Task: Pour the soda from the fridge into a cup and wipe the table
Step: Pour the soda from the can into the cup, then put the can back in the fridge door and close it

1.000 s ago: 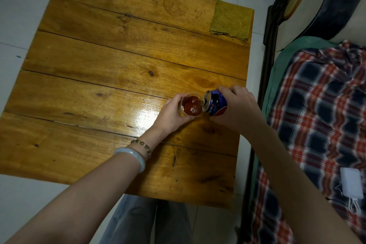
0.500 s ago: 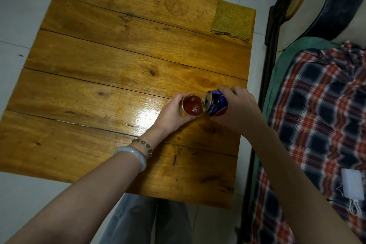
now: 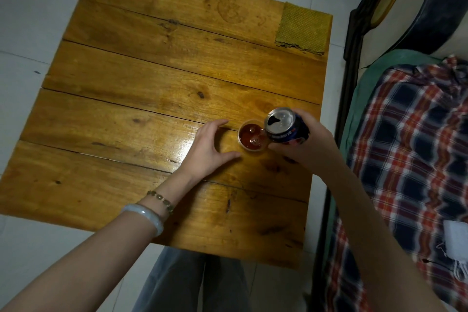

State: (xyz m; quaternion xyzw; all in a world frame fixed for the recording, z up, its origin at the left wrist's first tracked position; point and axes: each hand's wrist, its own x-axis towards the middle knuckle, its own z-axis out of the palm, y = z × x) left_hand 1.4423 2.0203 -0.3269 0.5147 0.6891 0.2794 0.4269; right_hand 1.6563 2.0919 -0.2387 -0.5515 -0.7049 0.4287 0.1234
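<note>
Wooden surface (image 3: 152, 83), yellow cloth (image 3: 302, 29) at the far right corner. Left hand (image 3: 210, 147) open, fingers spread just left of the cup (image 3: 252, 138), not touching. Right hand (image 3: 311, 149) gripping a tilted blue can (image 3: 286, 126) at the cup's right rim. Cup near the right edge, nearly full of dark, bubbly soda.

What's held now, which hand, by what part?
Right hand grips the can round its side. Left hand holds nothing, open beside the cup.
</note>
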